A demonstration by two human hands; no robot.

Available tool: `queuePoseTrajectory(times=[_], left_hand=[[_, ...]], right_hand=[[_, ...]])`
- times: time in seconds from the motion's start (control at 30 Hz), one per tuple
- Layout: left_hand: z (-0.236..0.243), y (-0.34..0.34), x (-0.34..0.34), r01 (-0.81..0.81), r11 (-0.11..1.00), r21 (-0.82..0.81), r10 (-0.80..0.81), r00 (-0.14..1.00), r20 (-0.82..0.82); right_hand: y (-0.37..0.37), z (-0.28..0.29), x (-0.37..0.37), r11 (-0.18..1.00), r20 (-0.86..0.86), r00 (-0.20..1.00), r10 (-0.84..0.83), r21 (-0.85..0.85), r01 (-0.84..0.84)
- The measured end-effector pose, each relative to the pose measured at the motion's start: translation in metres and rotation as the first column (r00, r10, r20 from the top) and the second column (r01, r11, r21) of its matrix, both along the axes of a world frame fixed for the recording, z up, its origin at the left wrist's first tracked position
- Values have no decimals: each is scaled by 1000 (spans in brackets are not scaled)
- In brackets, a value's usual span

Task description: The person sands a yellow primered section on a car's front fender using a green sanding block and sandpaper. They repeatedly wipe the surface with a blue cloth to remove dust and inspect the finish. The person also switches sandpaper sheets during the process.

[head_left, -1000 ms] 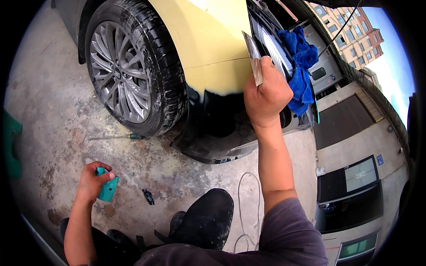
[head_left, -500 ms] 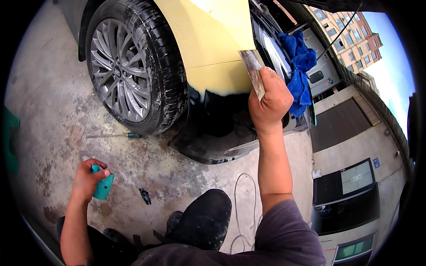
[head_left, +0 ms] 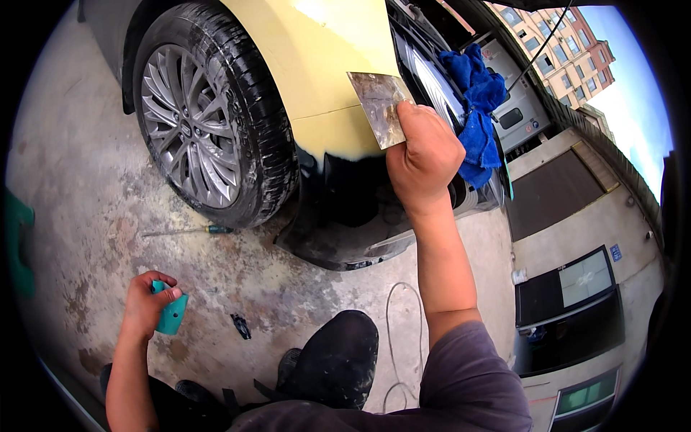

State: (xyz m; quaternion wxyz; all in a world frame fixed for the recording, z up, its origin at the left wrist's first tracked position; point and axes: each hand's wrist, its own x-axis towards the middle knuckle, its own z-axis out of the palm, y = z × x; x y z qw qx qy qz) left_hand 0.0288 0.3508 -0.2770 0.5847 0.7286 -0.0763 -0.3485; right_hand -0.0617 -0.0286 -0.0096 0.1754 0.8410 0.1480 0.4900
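Note:
My right hand is closed on a stained metal scraper, its broad face showing, held against or just in front of the yellow car panel; whether it touches I cannot tell. Below the yellow area the bodywork is glossy black, with a pale blended border between the two. Lower down at the left, my left hand grips a teal plastic spreader with a hole in it, away from the car.
The wheel stands left of the panel; a blue cloth drapes to its right. On the concrete lie a screwdriver, a crumpled black piece and a looped cable. A green stool sits at the far left.
The scraper has turned from nearly edge-on to show its flat face, and has shifted left with my right hand. My left hand still holds the spreader, only slightly moved.

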Motion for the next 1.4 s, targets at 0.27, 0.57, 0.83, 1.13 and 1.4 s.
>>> queuePoseTrajectory(times=[0.27,0.57,0.83,1.13,1.4], left_hand=[[-11,-5,-7,31,1000,-6,-31,999,12],[-19,-8,-10,0,999,-37,0,1000,3],[-18,-19,-1,-328,861,-388,134,883,-449],[100,-133,-36,17,876,-482,-54,997,-63],[143,-175,-75,162,943,-291,-123,982,146]], right_hand=[[5,-9,21,994,85,992,-88,-55,93],[36,-29,-14,975,161,964,211,35,-219],[108,-150,-80,221,-425,772,472,905,363],[82,-159,-110,-24,-234,817,527,957,289],[58,-197,-121,-382,98,832,546,913,143]])
